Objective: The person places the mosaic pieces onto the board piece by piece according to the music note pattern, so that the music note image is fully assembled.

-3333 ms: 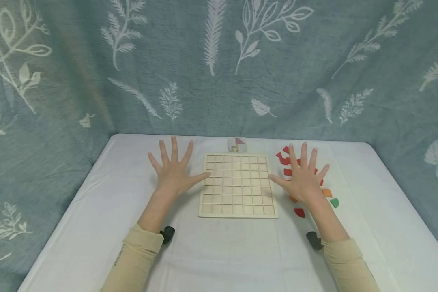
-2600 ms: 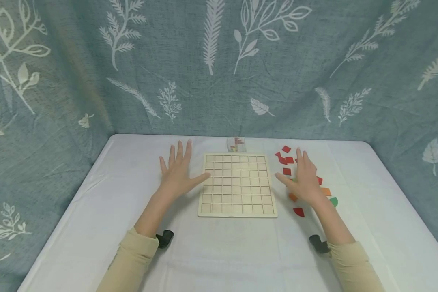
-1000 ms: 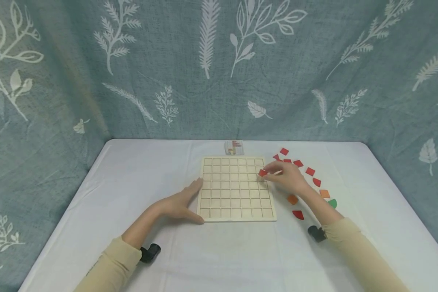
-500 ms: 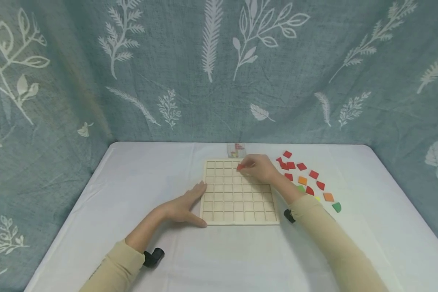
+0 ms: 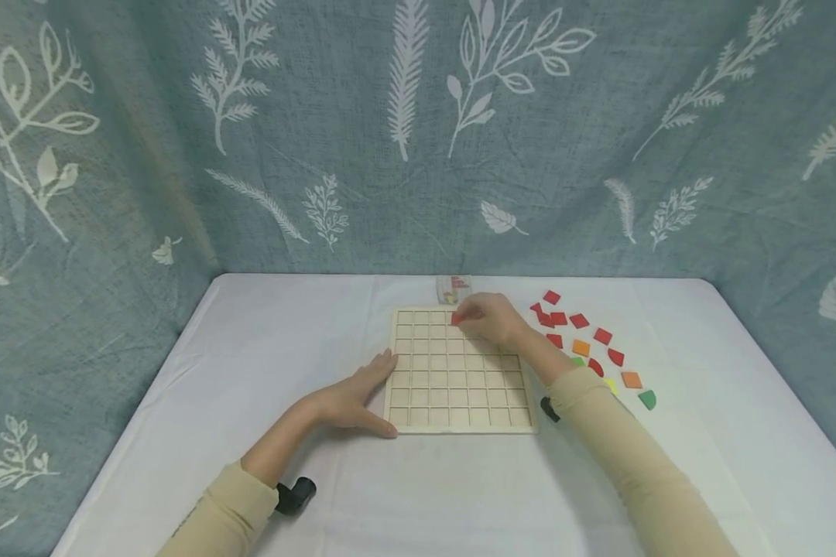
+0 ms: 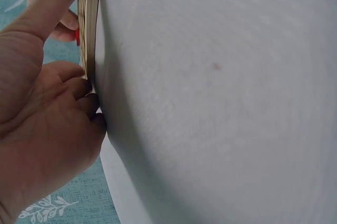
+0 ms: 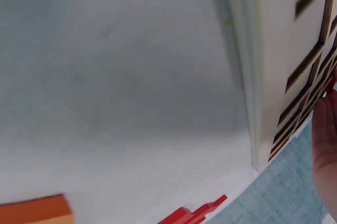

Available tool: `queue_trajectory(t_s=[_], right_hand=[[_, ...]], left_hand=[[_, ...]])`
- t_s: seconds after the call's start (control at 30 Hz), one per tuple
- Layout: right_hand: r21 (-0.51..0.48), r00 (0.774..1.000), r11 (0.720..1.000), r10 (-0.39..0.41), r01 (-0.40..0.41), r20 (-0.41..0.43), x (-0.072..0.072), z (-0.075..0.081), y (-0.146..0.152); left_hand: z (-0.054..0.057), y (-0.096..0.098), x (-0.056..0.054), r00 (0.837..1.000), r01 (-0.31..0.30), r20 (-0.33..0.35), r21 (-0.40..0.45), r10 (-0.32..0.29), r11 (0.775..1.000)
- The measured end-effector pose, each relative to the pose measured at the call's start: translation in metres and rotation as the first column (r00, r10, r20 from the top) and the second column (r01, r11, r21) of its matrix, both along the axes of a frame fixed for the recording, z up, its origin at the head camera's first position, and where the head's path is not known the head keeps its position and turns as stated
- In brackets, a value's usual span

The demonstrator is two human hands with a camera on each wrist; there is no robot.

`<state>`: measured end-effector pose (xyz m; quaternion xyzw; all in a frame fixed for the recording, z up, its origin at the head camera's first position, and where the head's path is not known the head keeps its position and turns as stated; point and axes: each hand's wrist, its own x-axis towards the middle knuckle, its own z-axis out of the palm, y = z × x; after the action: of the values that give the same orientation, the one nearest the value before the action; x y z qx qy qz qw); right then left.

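Note:
A pale wooden board (image 5: 440, 387) with a grid of square recesses lies mid-table in the head view. Along its left side rests my left hand (image 5: 351, 398), thumb at the near left corner and other fingertips at the left edge. The left wrist view shows this hand (image 6: 47, 113) against the board's side (image 6: 92, 24). Over the far row of the grid, my right hand (image 5: 493, 319) pinches a small red tile (image 5: 456, 318) between thumb and fingers. In the right wrist view, part of the right hand (image 7: 324, 140) appears beside the grid.
Several red tiles (image 5: 559, 319) lie right of the board, with an orange tile (image 5: 581, 347), a green quarter-round tile (image 5: 647, 399) and a yellow piece (image 5: 611, 385) among them. A small printed packet (image 5: 453, 288) sits behind the board. A patterned curtain (image 5: 362, 139) hangs behind the table.
From spread out above the table, my left hand has come down to the board's left edge. My right hand has picked up a red tile and carried it leftward to the far row.

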<state>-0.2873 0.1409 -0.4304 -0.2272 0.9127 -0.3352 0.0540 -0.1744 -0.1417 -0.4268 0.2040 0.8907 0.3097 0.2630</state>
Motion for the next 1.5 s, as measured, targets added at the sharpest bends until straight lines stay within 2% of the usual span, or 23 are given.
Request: queue_trajectory(t_s=[0.43, 0.6, 0.67, 0.77, 0.9, 1.03, 1.17, 1.27, 1.5], right_hand=[[0.026, 0.999, 1.0, 0.011, -0.01, -0.032, -0.002, -0.001, -0.002], [0.01, 1.0, 1.0, 0.005, -0.005, 0.009, 0.0, 0.001, 0.004], [-0.014, 0.999, 0.999, -0.031, 0.031, 0.037, 0.004, 0.005, 0.01], [-0.055, 0.989, 0.99, -0.125, 0.13, 0.083, 0.012, 0.013, 0.026], [-0.039, 0.959, 0.962, -0.266, 0.271, 0.099, 0.02, 0.019, 0.06], [0.021, 0.927, 0.932, -0.363, 0.363, 0.091, 0.022, 0.012, 0.094], [0.073, 0.891, 0.898, -0.44, 0.434, 0.114, 0.022, 0.004, 0.11], [0.094, 0.881, 0.887, -0.461, 0.452, 0.106, 0.022, 0.001, 0.114], [0.151, 0.898, 0.888, -0.441, 0.435, 0.004, 0.021, 0.0, 0.109]], left_hand=[[0.0, 0.001, -0.001, 1.0, 0.004, 0.0, 0.002, -0.004, 1.0], [0.001, 0.002, -0.001, 1.0, 0.004, 0.002, -0.002, -0.004, 1.0], [0.001, 0.002, -0.001, 1.0, 0.008, 0.0, -0.003, -0.008, 1.0], [0.002, 0.003, -0.001, 1.0, 0.011, -0.004, -0.007, -0.011, 1.0], [0.002, 0.005, -0.002, 1.0, 0.012, -0.014, -0.02, -0.013, 1.0], [0.0, 0.003, -0.004, 1.0, 0.012, -0.027, -0.036, -0.013, 0.999], [-0.001, 0.0, -0.005, 0.999, 0.006, -0.034, -0.031, -0.007, 1.0], [-0.001, 0.001, -0.004, 0.999, 0.001, -0.035, -0.024, -0.002, 1.0], [-0.002, 0.004, -0.003, 0.999, -0.006, -0.037, -0.021, 0.006, 1.0]])
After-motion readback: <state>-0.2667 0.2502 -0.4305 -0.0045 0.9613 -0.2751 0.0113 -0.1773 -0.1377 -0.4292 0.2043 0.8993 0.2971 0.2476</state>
